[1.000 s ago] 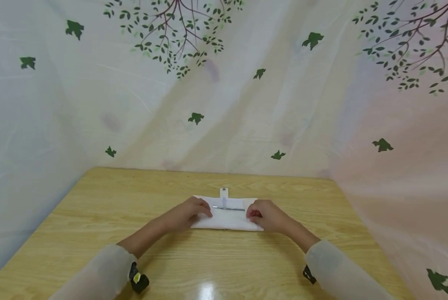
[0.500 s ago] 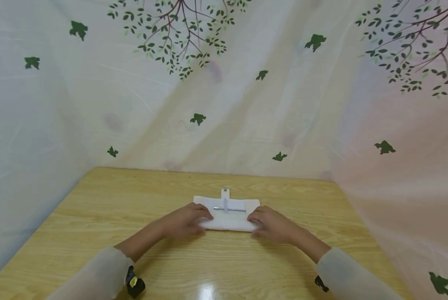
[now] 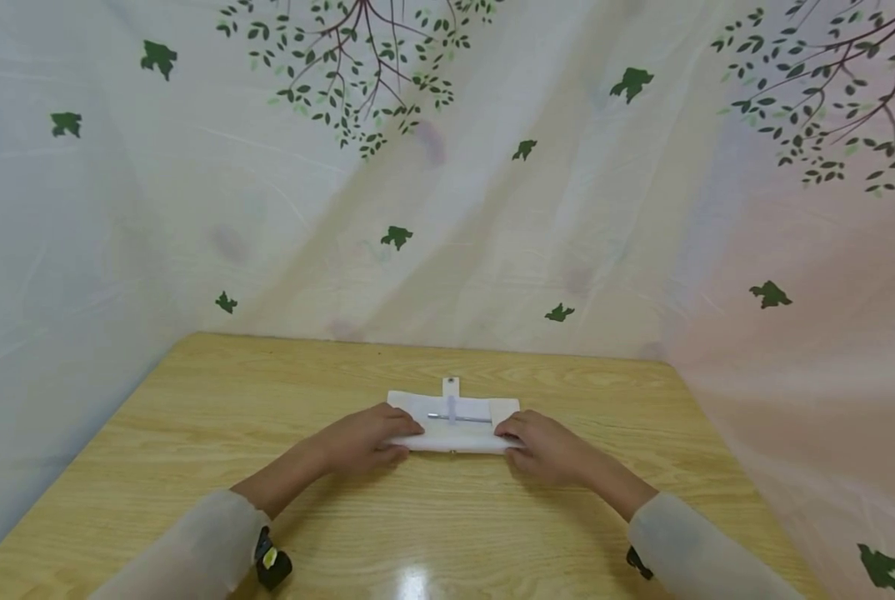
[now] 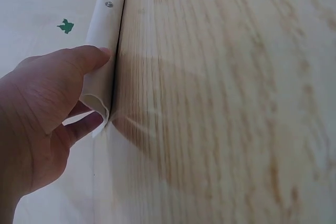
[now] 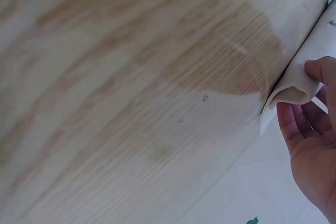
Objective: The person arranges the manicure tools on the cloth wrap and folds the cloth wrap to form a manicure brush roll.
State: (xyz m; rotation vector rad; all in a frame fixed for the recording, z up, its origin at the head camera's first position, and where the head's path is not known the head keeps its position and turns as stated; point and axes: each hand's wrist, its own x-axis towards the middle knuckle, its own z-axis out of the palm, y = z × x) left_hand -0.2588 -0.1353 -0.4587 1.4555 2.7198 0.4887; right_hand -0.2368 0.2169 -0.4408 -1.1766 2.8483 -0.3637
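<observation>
A white roll-up case (image 3: 458,441) lies on the table, its near side curled over into a loose roll. A snap tab (image 3: 451,386) sticks out from its far edge, and a thin silver rod (image 3: 470,419) lies across the flat part. My left hand (image 3: 367,437) pinches the left end of the roll. In the left wrist view its thumb (image 4: 94,57) presses the near face below a metal snap stud (image 4: 108,4), fingers behind. At the other end, my right hand (image 3: 554,450) pinches the roll the same way, its thumb (image 5: 317,70) on the near face.
The wood-grain table (image 3: 417,517) extends around the case on all sides. Behind it hangs a pale curtain (image 3: 305,250) printed with leaves and branches, which also runs along both sides.
Both hands have shifted from the top of the case to its near corners, thumbs now at the front edge. In the last half second that edge has moved slightly away from me.
</observation>
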